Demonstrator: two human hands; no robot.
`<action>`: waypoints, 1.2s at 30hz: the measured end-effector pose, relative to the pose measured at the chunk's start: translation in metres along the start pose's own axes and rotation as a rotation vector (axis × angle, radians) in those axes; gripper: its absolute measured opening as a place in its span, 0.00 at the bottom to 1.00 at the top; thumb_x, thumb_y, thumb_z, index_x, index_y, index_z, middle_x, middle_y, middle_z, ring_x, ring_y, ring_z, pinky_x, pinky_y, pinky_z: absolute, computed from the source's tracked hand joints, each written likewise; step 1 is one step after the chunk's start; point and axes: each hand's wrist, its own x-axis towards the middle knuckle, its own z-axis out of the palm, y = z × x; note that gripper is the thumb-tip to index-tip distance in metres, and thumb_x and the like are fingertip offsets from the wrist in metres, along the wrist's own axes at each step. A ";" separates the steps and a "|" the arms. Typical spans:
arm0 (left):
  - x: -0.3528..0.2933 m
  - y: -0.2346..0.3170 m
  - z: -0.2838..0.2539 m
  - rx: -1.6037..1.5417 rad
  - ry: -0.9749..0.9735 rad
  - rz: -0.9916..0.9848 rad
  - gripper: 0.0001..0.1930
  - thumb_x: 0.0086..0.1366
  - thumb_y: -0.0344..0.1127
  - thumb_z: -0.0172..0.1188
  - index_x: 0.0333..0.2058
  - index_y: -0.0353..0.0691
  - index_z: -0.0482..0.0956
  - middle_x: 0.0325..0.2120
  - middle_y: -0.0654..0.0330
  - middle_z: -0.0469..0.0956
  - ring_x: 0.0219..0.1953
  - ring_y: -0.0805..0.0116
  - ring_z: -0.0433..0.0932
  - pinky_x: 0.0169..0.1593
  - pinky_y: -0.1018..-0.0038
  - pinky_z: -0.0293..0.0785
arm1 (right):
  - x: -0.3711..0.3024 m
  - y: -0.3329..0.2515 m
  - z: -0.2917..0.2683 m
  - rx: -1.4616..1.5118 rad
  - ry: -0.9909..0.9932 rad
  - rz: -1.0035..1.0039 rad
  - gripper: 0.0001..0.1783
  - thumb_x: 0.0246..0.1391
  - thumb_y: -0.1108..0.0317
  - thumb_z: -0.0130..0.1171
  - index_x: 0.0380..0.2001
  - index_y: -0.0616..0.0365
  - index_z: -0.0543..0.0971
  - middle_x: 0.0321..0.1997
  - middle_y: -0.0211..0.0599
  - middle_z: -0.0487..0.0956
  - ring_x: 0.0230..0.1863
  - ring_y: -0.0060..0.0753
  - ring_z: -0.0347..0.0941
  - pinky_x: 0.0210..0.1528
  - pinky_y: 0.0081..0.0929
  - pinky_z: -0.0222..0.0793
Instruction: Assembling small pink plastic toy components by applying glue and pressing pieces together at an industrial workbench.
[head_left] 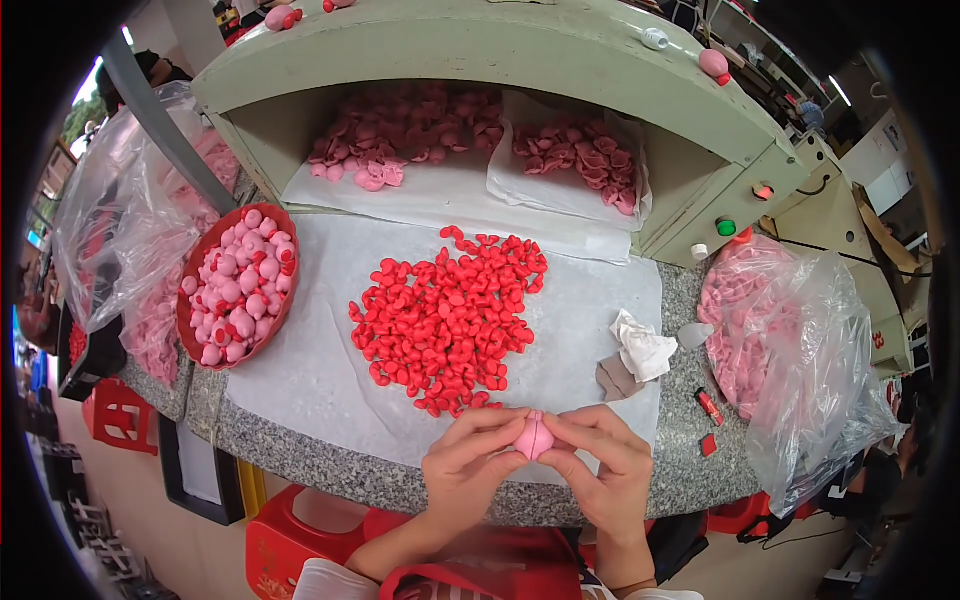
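Note:
Both hands hold one small round pink piece (535, 441) near the table's front edge. A dark seam or slit runs down its middle. My left hand (462, 466) pinches its left side between thumb and fingers, and my right hand (606, 468) pinches its right side the same way. Just beyond my hands, a heap of small red curved pieces (450, 320) lies on a white sheet (310, 300). To the left stands a red basket (184, 325) filled with pink round pieces, several with red parts on them.
A pale green metal cabinet (480, 60) stands at the back, with pink pieces (410, 125) inside its opening. Crumpled white paper (643, 347) and a small red tube (709, 405) lie at right. Clear plastic bags of pink pieces (745, 310) flank the table. A red stool (290, 545) is below.

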 end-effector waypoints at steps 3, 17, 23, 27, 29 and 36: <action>-0.001 0.000 0.001 -0.025 0.004 -0.021 0.17 0.47 0.16 0.56 0.39 0.32 0.74 0.42 0.49 0.68 0.44 0.60 0.70 0.46 0.72 0.70 | -0.003 0.000 -0.001 0.037 -0.027 0.039 0.18 0.31 0.83 0.62 0.33 0.63 0.78 0.27 0.38 0.74 0.27 0.24 0.71 0.30 0.17 0.66; -0.001 0.000 0.000 0.047 -0.015 -0.086 0.17 0.47 0.16 0.57 0.39 0.33 0.75 0.40 0.51 0.70 0.44 0.62 0.70 0.47 0.72 0.69 | 0.001 0.011 -0.008 0.044 -0.065 0.018 0.18 0.31 0.80 0.64 0.33 0.61 0.78 0.26 0.36 0.75 0.25 0.22 0.70 0.28 0.16 0.65; 0.007 0.005 0.001 0.098 -0.023 -0.248 0.16 0.49 0.17 0.56 0.40 0.31 0.73 0.42 0.50 0.70 0.43 0.64 0.71 0.46 0.73 0.69 | 0.006 0.011 -0.005 -0.169 -0.016 -0.077 0.17 0.31 0.79 0.63 0.32 0.60 0.78 0.27 0.36 0.75 0.25 0.25 0.71 0.27 0.19 0.66; 0.011 0.005 -0.003 -0.157 0.036 -0.463 0.17 0.50 0.19 0.56 0.42 0.30 0.71 0.42 0.49 0.71 0.43 0.64 0.72 0.46 0.73 0.69 | 0.005 0.011 -0.001 -0.448 -0.095 -0.359 0.18 0.32 0.79 0.62 0.33 0.59 0.77 0.28 0.34 0.74 0.28 0.30 0.71 0.29 0.21 0.67; 0.011 0.004 -0.004 -0.198 0.083 -0.533 0.18 0.50 0.20 0.57 0.42 0.30 0.70 0.41 0.50 0.72 0.43 0.63 0.72 0.47 0.72 0.70 | 0.006 0.009 0.003 -0.405 -0.051 -0.333 0.19 0.32 0.79 0.62 0.34 0.59 0.77 0.30 0.35 0.74 0.30 0.30 0.71 0.30 0.21 0.67; 0.011 -0.008 -0.004 -0.576 0.112 -0.551 0.18 0.54 0.31 0.56 0.42 0.30 0.67 0.40 0.50 0.72 0.43 0.59 0.72 0.44 0.73 0.73 | -0.007 0.021 -0.003 -0.107 0.064 -0.069 0.21 0.33 0.78 0.62 0.37 0.59 0.75 0.38 0.38 0.72 0.38 0.30 0.69 0.33 0.22 0.66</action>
